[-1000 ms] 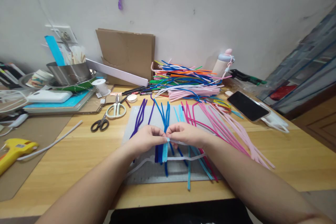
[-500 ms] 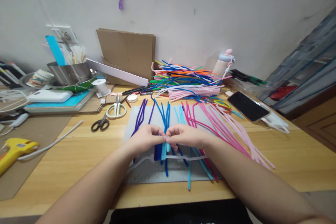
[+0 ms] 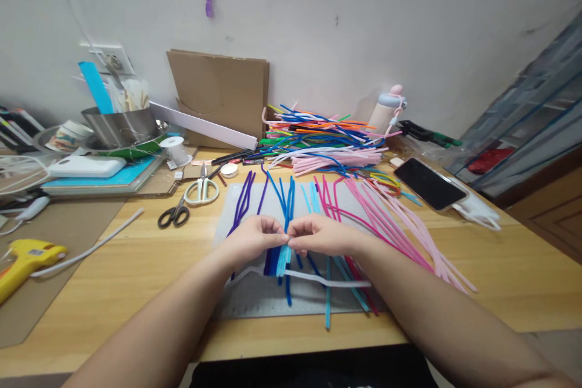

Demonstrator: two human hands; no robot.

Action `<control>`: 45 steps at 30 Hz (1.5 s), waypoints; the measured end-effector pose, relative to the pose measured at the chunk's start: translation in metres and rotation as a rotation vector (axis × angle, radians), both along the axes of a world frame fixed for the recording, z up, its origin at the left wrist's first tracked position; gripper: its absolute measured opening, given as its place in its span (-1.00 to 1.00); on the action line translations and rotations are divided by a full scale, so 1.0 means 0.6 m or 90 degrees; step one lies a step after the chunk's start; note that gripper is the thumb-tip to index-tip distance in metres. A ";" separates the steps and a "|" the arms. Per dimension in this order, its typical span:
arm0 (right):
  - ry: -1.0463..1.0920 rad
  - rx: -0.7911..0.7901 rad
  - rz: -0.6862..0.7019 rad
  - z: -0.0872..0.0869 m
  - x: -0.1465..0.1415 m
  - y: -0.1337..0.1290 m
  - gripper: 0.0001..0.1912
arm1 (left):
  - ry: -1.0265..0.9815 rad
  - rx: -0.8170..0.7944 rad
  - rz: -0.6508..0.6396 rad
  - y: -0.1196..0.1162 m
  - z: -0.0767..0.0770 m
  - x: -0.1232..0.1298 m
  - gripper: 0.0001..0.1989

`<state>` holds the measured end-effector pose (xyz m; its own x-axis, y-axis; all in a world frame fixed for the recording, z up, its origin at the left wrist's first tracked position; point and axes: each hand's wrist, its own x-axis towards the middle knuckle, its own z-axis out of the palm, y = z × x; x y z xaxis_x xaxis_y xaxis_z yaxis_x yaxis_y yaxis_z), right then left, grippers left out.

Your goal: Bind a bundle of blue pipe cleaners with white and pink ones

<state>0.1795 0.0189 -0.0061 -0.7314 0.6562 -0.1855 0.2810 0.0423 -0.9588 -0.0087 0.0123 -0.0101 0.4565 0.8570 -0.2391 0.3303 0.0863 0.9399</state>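
Note:
My left hand (image 3: 261, 235) and my right hand (image 3: 321, 235) meet over the grey mat (image 3: 254, 303), fingertips pinched together at the top of a small row of dark blue and light blue stems (image 3: 278, 262). A white stem (image 3: 334, 282) runs sideways from the row's lower edge. Purple stems (image 3: 242, 201) lie left of the hands, blue stems (image 3: 290, 197) behind them, and dark pink stems (image 3: 328, 197) and pale pink stems (image 3: 422, 227) to the right. Exactly what is between the fingertips is too small to tell.
Behind the mat lies a pile of coloured stems (image 3: 322, 139). Scissors (image 3: 202, 190) and black-handled scissors (image 3: 173, 215) lie left, farther out a yellow glue gun (image 3: 31, 260). A phone (image 3: 430, 183) lies right, near a bottle (image 3: 386, 110).
The white stem's right part has dropped lower and lies straighter, its end now showing below my right wrist. The blue row has shifted slightly left. My hands stay almost in place.

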 end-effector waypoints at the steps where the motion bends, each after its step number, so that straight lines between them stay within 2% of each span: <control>1: 0.003 -0.001 -0.001 0.001 0.000 0.000 -0.81 | -0.020 -0.005 0.003 0.000 0.001 0.000 -0.77; 6: 0.031 -0.010 -0.027 0.005 0.000 -0.002 -0.82 | -0.056 -0.014 -0.004 0.000 0.007 -0.002 -0.78; 11: 0.046 -0.076 -0.032 0.006 -0.001 -0.002 -0.85 | -0.075 -0.046 -0.026 -0.001 0.012 -0.004 -0.79; 21: 0.064 -0.132 -0.074 0.000 -0.005 -0.004 -0.87 | -0.067 -0.053 -0.042 -0.003 0.015 0.000 -0.79; 32: 0.065 -0.065 -0.115 0.000 -0.014 -0.009 -0.86 | -0.066 -0.014 -0.017 0.004 0.003 -0.005 -0.83; 35: -0.012 0.025 -0.066 -0.005 -0.011 -0.005 -0.87 | -0.029 0.038 -0.028 0.010 -0.009 -0.008 -0.85; 40: -0.182 0.363 -0.093 -0.010 -0.003 0.000 -0.83 | 0.060 0.117 -0.037 0.010 -0.020 -0.007 -0.77; 43: -0.232 0.470 -0.138 0.010 0.002 -0.007 -0.88 | 0.081 0.112 -0.057 0.006 -0.012 -0.004 -0.76; 45: -0.218 0.524 -0.190 0.043 0.008 -0.019 -0.88 | 0.068 0.098 -0.039 0.005 -0.003 -0.004 -0.78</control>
